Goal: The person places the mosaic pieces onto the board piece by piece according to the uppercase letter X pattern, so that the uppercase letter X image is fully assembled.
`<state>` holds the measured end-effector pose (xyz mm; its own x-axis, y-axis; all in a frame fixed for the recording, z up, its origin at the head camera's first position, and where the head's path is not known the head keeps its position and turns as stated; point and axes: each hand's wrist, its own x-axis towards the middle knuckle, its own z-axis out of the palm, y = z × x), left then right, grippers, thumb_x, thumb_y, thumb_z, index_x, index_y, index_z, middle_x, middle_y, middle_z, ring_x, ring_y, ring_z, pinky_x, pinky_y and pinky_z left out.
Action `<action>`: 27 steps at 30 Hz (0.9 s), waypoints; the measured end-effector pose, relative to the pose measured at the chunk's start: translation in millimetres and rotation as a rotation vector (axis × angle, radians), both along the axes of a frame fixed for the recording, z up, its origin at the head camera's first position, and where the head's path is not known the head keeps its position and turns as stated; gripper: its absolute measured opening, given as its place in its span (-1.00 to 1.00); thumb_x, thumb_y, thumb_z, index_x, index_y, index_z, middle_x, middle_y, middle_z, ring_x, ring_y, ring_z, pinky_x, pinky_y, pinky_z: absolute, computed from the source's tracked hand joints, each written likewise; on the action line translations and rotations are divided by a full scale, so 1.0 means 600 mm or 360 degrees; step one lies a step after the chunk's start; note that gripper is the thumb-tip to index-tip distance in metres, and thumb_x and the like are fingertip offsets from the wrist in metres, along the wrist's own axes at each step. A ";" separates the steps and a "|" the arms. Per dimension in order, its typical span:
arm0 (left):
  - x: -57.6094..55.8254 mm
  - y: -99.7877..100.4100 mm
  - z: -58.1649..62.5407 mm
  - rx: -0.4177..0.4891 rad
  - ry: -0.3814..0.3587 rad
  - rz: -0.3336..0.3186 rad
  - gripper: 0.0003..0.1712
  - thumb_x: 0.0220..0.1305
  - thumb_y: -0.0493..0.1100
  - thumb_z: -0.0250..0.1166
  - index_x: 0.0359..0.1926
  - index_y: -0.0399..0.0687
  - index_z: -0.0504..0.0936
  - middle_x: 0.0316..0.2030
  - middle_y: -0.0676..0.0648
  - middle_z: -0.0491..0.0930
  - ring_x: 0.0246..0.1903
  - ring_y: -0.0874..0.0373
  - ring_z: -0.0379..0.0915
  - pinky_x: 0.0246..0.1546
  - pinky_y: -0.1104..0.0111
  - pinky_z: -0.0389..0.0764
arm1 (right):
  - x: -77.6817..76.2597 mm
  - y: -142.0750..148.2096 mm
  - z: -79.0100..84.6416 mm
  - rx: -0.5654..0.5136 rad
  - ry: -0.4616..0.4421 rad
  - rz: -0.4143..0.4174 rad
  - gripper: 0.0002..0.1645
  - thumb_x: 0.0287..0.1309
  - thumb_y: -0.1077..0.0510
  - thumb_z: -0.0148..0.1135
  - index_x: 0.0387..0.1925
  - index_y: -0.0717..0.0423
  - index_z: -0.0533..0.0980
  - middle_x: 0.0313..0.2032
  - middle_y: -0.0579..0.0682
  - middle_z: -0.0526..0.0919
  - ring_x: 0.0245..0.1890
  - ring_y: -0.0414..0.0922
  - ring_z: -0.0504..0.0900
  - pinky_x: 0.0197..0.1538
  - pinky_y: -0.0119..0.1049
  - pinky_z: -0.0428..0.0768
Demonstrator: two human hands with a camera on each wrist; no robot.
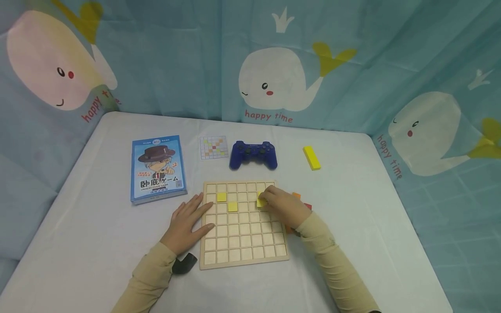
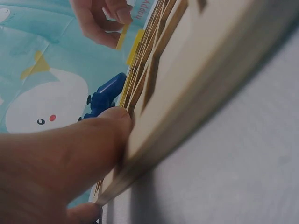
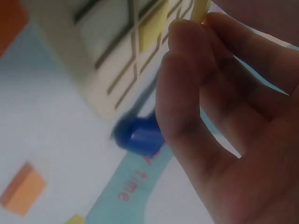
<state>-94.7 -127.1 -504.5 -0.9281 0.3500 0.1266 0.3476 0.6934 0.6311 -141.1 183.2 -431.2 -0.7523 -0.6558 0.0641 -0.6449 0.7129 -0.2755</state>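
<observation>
A wooden grid board (image 1: pixel 244 256) lies on the white table. My left hand (image 1: pixel 188 226) rests across its left edge with fingers spread, the thumb (image 2: pixel 105 135) on the frame. Over the board's upper right part, my right hand (image 1: pixel 283 203) pinches a thin yellow tile (image 3: pixel 200 10) between thumb and fingertips. Another yellow tile (image 3: pixel 154 28) sits in the grid close by the fingers. Towards the upper left of the grid are two more, one yellow tile (image 1: pixel 222 197) a row above and left of the other yellow tile (image 1: pixel 232 207).
Behind the board lie a blue game controller (image 1: pixel 253 153) and a coloured grid card (image 1: pixel 213 148). A blue game box (image 1: pixel 158 169) lies left, a yellow block (image 1: pixel 312 158) right. Orange pieces (image 1: pixel 296 195) and a red piece (image 1: pixel 308 206) show past the right hand. A black curved object (image 1: pixel 185 264) is by the left wrist.
</observation>
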 end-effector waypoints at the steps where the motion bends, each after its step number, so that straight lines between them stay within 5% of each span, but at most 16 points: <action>1: 0.000 0.000 -0.001 -0.0001 0.0000 0.0000 -0.31 0.21 0.07 0.30 0.33 -0.02 0.39 0.45 -0.18 0.09 0.44 -0.12 -0.07 0.41 -0.05 -0.15 | 0.000 -0.003 -0.002 0.0002 -0.0005 0.0011 -0.73 0.14 0.27 0.32 -0.10 0.15 0.55 -0.17 -0.03 0.57 -0.20 -0.16 0.64 -0.12 -0.37 0.65; 14: -0.001 0.002 -0.001 0.0023 0.0066 0.0007 -0.32 0.21 0.06 0.30 0.31 -0.04 0.41 0.43 -0.23 0.13 0.42 -0.17 -0.03 0.38 -0.10 -0.11 | -0.005 -0.023 -0.019 0.0107 -0.0054 0.0012 -0.75 0.19 0.21 0.28 -0.08 0.11 0.54 -0.19 -0.08 0.60 -0.20 -0.19 0.63 -0.08 -0.36 0.64; 27: -0.001 0.003 0.000 0.0039 0.0091 0.0004 -0.33 0.21 0.04 0.31 0.31 -0.03 0.41 0.42 -0.23 0.15 0.42 -0.17 -0.02 0.39 -0.09 -0.10 | -0.010 -0.029 -0.025 0.0134 0.0042 0.0027 -0.88 0.20 0.21 0.27 -0.21 0.08 0.57 -0.26 -0.11 0.60 -0.25 -0.21 0.63 -0.15 -0.39 0.64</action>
